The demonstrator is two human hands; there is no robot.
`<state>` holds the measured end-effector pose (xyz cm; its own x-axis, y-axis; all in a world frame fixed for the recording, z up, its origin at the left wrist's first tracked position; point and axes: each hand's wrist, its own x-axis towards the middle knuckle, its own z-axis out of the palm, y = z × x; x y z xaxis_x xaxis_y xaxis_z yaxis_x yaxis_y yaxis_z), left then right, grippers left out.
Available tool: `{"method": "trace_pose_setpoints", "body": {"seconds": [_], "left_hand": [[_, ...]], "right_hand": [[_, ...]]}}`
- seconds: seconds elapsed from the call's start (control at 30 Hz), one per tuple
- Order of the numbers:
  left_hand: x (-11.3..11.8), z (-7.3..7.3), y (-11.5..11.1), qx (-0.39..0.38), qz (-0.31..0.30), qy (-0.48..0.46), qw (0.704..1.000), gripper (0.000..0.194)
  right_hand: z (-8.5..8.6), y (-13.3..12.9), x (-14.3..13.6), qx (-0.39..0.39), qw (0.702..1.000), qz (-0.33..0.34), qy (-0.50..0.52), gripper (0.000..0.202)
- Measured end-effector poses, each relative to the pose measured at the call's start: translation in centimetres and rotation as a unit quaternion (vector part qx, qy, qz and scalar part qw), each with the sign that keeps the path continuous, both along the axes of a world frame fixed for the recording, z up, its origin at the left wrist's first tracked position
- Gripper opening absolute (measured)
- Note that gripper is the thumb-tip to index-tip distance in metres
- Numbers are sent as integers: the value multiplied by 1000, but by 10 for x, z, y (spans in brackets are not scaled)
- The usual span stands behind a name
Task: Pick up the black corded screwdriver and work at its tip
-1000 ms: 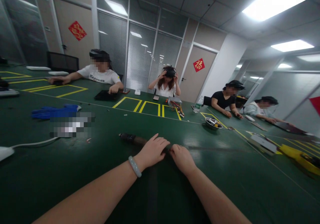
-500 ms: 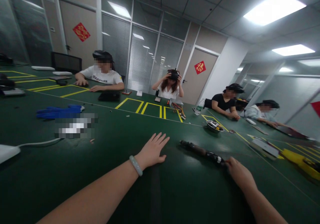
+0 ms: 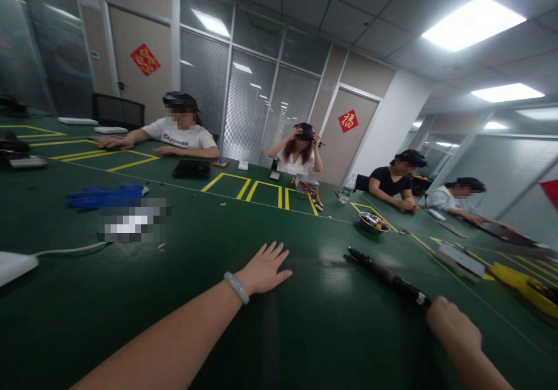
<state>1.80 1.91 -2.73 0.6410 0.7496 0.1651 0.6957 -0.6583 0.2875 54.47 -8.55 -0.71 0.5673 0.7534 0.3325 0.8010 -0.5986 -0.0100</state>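
Observation:
My left hand (image 3: 264,269) lies palm down and flat on the green table, fingers spread, with nothing in it. A pale bangle (image 3: 236,289) circles its wrist. My right hand (image 3: 454,322) is closed round the near end of a long black rod-like object (image 3: 383,275), whose exact kind I cannot make out. This object slants away from me to the upper left, with a brownish middle stretch and a small white label close to my fingers. The gripped end is hidden by my hand.
A blue glove (image 3: 104,196) and a blurred-out white item (image 3: 131,221) lie left. Farther off are a metal bowl (image 3: 370,227), a water bottle (image 3: 347,190) and a box with coloured wires (image 3: 311,189). At right sits a yellow item (image 3: 518,282). Several people sit around the table.
My right hand has moved right and toward me, drawing the black rod-like object along. My left hand has barely shifted. At the far left, a person's hand has reached farther left.

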Motion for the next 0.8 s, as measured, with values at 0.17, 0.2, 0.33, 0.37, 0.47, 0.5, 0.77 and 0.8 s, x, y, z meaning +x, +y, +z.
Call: {"method": "trace_pose_setpoints", "body": {"seconds": [0.17, 0.2, 0.33, 0.37, 0.47, 0.5, 0.77, 0.8], "left_hand": [[0, 2, -2, 5, 2, 0, 1000, 71], [0, 2, -2, 10, 2, 0, 1000, 70], [0, -1, -2, 23, 4, -4, 1000, 66], [1, -1, -2, 28, 8, -5, 1000, 63], [2, -4, -2, 47, 14, 0, 999, 56], [3, -5, -2, 52, 15, 5, 999, 55], [5, -4, -2, 45, 17, 22, 999, 56], [5, -4, -2, 44, 16, 22, 999, 56]], "right_hand": [[23, 40, -116, -14, 994, 104, -41, 39], [27, 49, -146, 2, 984, 174, -46, 44], [30, 74, -263, 40, 914, 402, 36, 49], [26, 77, -286, 39, 891, 448, 59, 50], [8, 78, -332, -5, 834, 540, 114, 54], [2, 77, -340, -26, 823, 553, 128, 55], [-6, 74, -335, -76, 801, 562, 193, 58], [-5, 75, -334, -77, 799, 564, 196, 58]]}}
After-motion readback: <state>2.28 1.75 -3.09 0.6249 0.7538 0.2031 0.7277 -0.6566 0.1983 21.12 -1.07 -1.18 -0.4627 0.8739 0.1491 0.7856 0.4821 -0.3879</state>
